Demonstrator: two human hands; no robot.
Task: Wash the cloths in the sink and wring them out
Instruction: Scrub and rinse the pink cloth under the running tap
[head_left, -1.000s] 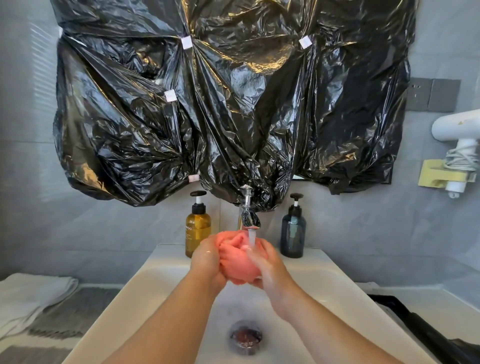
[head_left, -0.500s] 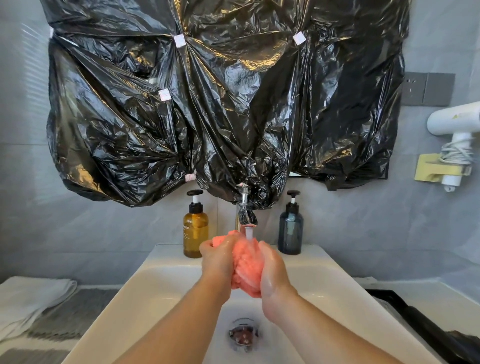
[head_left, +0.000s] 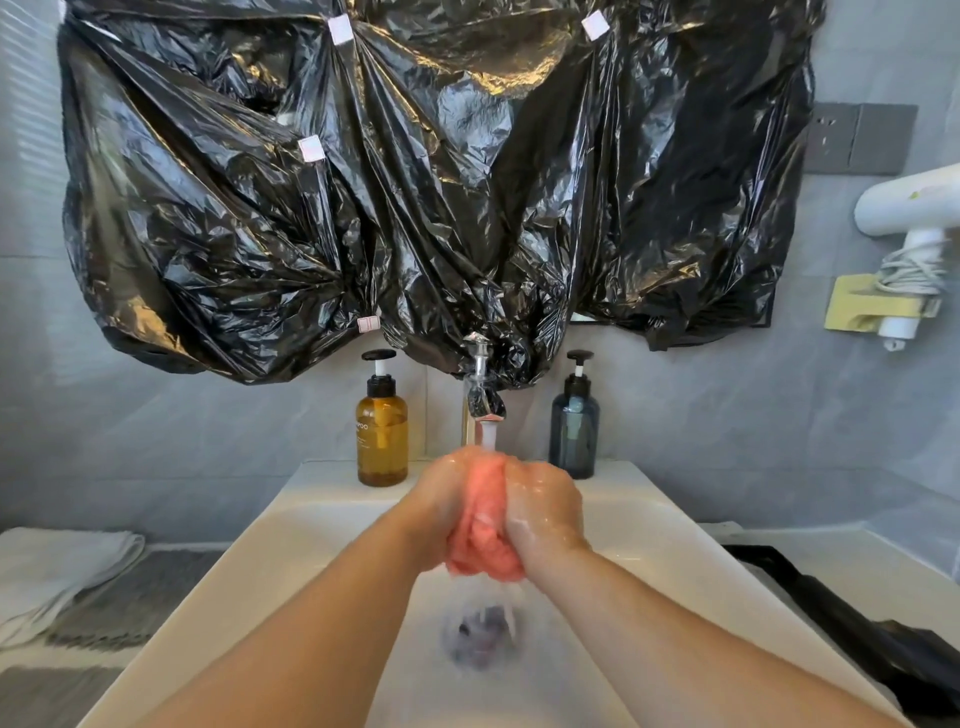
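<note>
We see the bunched wet pink cloth (head_left: 485, 525) squeezed between both palms, left hand (head_left: 441, 514) and right hand (head_left: 545, 509) each curled tight round it, right under the chrome tap (head_left: 483, 395) stream, above the white ceramic sink (head_left: 311, 519) so runoff drops straight in.

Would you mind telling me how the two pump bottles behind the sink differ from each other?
The amber bottle is see-through brown; the dark bottle is smoky blue-grey. The amber bottle stands left of the faucet, the dark bottle right of it. The amber bottle bears pale lettering; the dark bottle shows none legible. Both stand upright on the sink ledge, with black pumps.
</note>
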